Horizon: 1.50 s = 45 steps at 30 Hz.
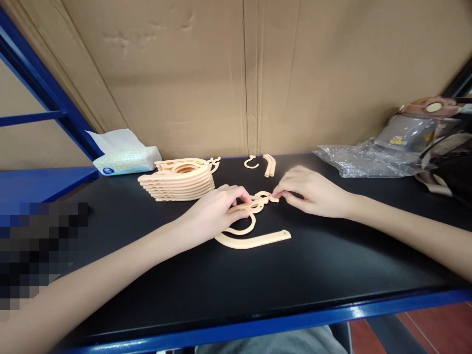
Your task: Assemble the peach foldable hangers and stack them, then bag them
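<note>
A peach-coloured plastic folding clothes hanger (pixel 258 241) lies on the black table in front of me, one curved arm stretched to the right. My left hand (pixel 221 206) pinches its middle between thumb and fingers, hiding part of it. At the hanger's far end is a curved hook (pixel 264 193). My right hand (pixel 309 191) has its thumb and fingertips closed on the tip of that hook. Whether the hook is joined to the hanger cannot be made out.
A stack of folded hangers (pixel 177 184) sits beyond my left hand. Further back lie a loose hook (pixel 252 163) and curved hanger arms (pixel 270 166). A tissue pack (pixel 127 160) stands at left; crinkled clear plastic (pixel 354 160) and a bag (pixel 405 130) are at right.
</note>
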Each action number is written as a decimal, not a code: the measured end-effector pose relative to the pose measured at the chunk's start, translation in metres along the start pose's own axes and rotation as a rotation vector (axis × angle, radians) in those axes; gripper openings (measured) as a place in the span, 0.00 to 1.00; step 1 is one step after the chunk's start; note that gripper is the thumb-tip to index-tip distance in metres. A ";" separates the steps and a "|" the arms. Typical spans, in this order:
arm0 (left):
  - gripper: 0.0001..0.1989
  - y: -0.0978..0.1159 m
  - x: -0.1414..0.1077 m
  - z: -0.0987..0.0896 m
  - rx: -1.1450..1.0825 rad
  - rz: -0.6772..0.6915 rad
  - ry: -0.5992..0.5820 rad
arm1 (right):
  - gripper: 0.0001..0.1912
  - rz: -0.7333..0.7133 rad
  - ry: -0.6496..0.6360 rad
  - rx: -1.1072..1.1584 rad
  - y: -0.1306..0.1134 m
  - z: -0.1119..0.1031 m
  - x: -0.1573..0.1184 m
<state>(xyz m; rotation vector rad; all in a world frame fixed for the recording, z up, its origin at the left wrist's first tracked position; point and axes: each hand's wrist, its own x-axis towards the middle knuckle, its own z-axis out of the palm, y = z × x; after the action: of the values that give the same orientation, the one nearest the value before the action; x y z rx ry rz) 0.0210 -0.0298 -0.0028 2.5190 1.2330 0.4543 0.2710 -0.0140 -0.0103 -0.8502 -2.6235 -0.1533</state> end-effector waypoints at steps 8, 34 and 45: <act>0.06 -0.001 0.001 0.000 -0.067 0.065 -0.049 | 0.14 -0.050 -0.093 -0.072 0.004 -0.004 -0.002; 0.11 -0.009 0.008 -0.003 0.380 0.201 0.052 | 0.11 0.107 -0.108 0.131 -0.014 -0.007 -0.001; 0.19 0.008 -0.007 -0.001 0.104 0.403 -0.050 | 0.10 0.183 -0.100 0.001 -0.010 -0.008 -0.001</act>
<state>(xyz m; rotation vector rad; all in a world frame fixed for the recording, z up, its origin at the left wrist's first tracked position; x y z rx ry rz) 0.0222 -0.0393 -0.0001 2.8561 0.7442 0.4204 0.2682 -0.0243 -0.0036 -1.1182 -2.6186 -0.0611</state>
